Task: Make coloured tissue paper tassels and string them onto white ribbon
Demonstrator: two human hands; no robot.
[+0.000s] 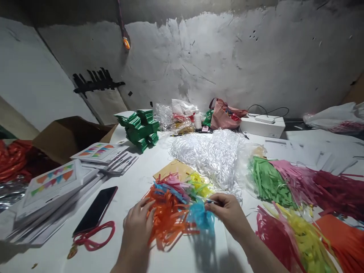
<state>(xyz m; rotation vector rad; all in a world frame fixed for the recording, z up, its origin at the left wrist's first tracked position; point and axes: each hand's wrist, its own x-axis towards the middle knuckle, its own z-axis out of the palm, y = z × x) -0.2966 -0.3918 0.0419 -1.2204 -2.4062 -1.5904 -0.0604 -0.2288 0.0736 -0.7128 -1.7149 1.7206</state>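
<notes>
A pile of fringed paper tassels lies in front of me, with an orange tassel [166, 220] nearest, and pink, blue and yellow strips behind it. My left hand [137, 223] rests against the left side of the orange fringe, its fingers loosely bent and a little apart. Between the thumb and fingers of my right hand [227, 212] is the top of a light-blue tassel [201, 218], whose strips hang beside the orange ones. A piece of brown card [172, 168] shows partly from under the pile.
White shredded strips [210, 151] are heaped behind the pile. More tassels in green [270, 182], pink, dark red, yellow and orange lie at right. On the left are a phone [96, 208] with a red strap, stacked printed cards [54, 185] and green bundles [139, 129].
</notes>
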